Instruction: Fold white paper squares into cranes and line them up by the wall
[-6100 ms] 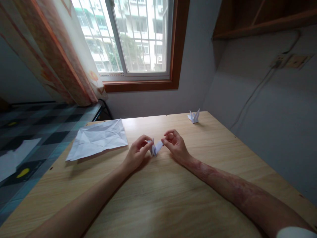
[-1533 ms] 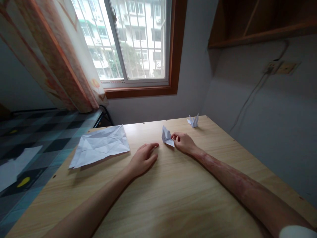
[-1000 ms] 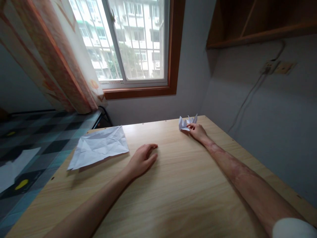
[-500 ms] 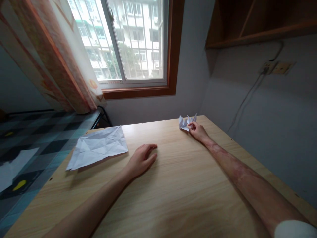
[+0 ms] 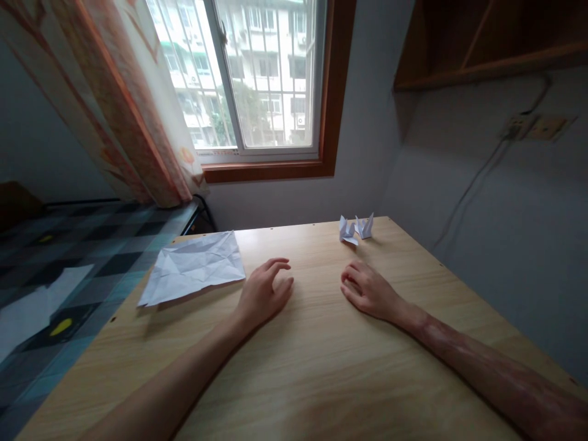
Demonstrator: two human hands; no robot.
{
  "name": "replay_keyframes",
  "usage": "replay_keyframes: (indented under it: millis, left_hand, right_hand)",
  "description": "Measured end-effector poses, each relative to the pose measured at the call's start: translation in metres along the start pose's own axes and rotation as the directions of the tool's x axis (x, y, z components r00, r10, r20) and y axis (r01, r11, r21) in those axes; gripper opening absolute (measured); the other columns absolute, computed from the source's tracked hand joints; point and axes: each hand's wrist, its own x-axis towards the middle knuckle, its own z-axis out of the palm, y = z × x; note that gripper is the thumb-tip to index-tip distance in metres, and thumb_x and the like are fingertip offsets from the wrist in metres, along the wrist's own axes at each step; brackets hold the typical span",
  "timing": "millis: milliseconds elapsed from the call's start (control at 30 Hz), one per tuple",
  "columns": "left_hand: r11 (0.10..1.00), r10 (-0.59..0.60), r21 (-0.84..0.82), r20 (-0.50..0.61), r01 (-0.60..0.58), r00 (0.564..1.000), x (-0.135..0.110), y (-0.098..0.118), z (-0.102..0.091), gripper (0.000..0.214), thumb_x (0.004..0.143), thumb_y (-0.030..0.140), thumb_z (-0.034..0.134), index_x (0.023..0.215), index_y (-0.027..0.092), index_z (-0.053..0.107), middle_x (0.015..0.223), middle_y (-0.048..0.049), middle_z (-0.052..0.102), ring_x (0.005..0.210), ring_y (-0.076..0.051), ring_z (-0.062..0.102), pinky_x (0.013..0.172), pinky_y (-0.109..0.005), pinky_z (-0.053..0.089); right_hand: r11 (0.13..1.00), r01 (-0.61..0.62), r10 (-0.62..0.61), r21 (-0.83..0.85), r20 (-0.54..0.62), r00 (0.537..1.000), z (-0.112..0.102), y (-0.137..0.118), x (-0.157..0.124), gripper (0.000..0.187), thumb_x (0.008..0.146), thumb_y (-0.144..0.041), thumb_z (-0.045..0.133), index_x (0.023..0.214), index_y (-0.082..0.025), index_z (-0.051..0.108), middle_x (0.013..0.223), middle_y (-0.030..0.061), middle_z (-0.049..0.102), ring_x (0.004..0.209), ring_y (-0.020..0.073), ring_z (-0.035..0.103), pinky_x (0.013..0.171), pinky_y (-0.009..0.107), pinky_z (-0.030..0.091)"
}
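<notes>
Standing on counter: two paper figures, just beyond right hand. Right hand: fingers loosely curled, empty. Left hand: half spread, empty, beside creased paper.

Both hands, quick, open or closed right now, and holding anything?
Left hand: open, loosely curved, nothing visible in it.
Right hand: curled in; whether fully closed can't be told, nothing visible in it.
</notes>
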Motion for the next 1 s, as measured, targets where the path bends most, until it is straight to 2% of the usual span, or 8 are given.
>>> replay_keyframes:
  millis: [133,267,400,500,600,767,900,1000]
  left_hand:
    - [0.993,0.003,0.114,0.032,-0.007,0.999,0.004,-0.011,-0.024,0.037,0.094,0.035,0.072,0.130,0.026,0.071,0.146,-0.0132,0.072,0.130,-0.036,0.071,0.114,-0.052,0.053]
    - [0.969,0.018,0.239,0.202,-0.067,0.979,0.003,-0.048,-0.087,0.059,0.087,0.055,0.079,0.139,0.027,0.071,0.152,-0.0149,0.069,0.136,-0.042,0.067,0.117,-0.054,0.050]
    - [0.884,-0.168,0.467,0.274,0.022,0.947,-0.016,-0.096,-0.156,0.078,0.081,0.073,0.079,0.142,0.026,0.071,0.144,-0.0160,0.075,0.126,-0.043,0.072,0.106,-0.049,0.055]
    - [0.835,-0.289,0.546,0.335,0.066,0.897,-0.030,-0.116,-0.189,0.079,0.086,0.083,0.066,0.135,0.022,0.075,0.136,-0.0096,0.079,0.114,-0.037,0.075,0.100,-0.042,0.055]
    - [0.852,-0.297,0.520,0.386,0.060,0.873,-0.037,-0.120,-0.202,0.076,0.097,0.085,0.044,0.130,0.025,0.077,0.142,0.0000,0.077,0.123,-0.032,0.072,0.106,-0.038,0.050]
    - [0.868,-0.339,0.485,0.413,0.111,0.845,-0.036,-0.114,-0.207,0.074,0.104,0.079,0.036,0.129,0.025,0.080,0.146,-0.0040,0.076,0.125,-0.030,0.074,0.110,-0.036,0.050]
    - [0.849,-0.274,0.528,0.385,0.033,0.882,-0.035,-0.116,-0.209,0.080,0.102,0.084,0.029,0.119,0.026,0.082,0.136,-0.0014,0.081,0.114,-0.027,0.077,0.102,-0.035,0.056]
    - [0.778,-0.161,0.626,0.282,-0.053,0.946,-0.037,-0.120,-0.215,0.077,0.106,0.075,0.023,0.114,0.026,0.081,0.128,0.0029,0.084,0.100,-0.021,0.079,0.087,-0.029,0.058]
  right_hand:
    - [0.993,0.100,-0.104,0.062,0.069,0.992,0.009,-0.023,0.011,0.011,0.101,-0.022,0.065,0.112,-0.024,0.064,0.122,0.0112,0.070,0.115,0.0290,0.064,0.104,0.043,0.051]
    - [0.989,0.110,-0.118,0.103,0.074,0.990,0.013,-0.026,0.017,0.018,0.099,-0.021,0.066,0.117,-0.025,0.064,0.127,0.0112,0.070,0.118,0.0294,0.065,0.106,0.044,0.052]
    - [0.984,0.117,-0.127,0.138,0.067,0.990,0.012,-0.023,0.016,0.019,0.099,-0.020,0.067,0.117,-0.025,0.065,0.128,0.0109,0.071,0.119,0.0291,0.065,0.108,0.045,0.052]
    - [0.981,0.126,-0.136,0.148,0.064,0.989,0.012,-0.022,0.015,0.019,0.098,-0.019,0.068,0.117,-0.024,0.066,0.128,0.0107,0.071,0.119,0.0290,0.065,0.109,0.045,0.052]
    - [0.978,0.141,-0.150,0.152,0.055,0.987,0.014,-0.020,0.015,0.021,0.098,-0.018,0.069,0.118,-0.024,0.066,0.129,0.0111,0.071,0.120,0.0295,0.064,0.109,0.045,0.052]
    - [0.976,0.161,-0.168,0.144,0.039,0.985,0.015,-0.018,0.016,0.024,0.096,-0.017,0.071,0.118,-0.024,0.066,0.129,0.0114,0.071,0.119,0.0299,0.065,0.108,0.046,0.053]
    - [0.977,0.161,-0.168,0.140,0.037,0.985,0.015,-0.018,0.016,0.024,0.096,-0.016,0.071,0.118,-0.023,0.066,0.128,0.0113,0.071,0.119,0.0298,0.065,0.108,0.046,0.053]
    - [0.976,0.165,-0.171,0.139,0.038,0.984,0.014,-0.019,0.016,0.023,0.097,-0.017,0.071,0.118,-0.023,0.065,0.128,0.0114,0.071,0.119,0.0298,0.065,0.108,0.046,0.053]
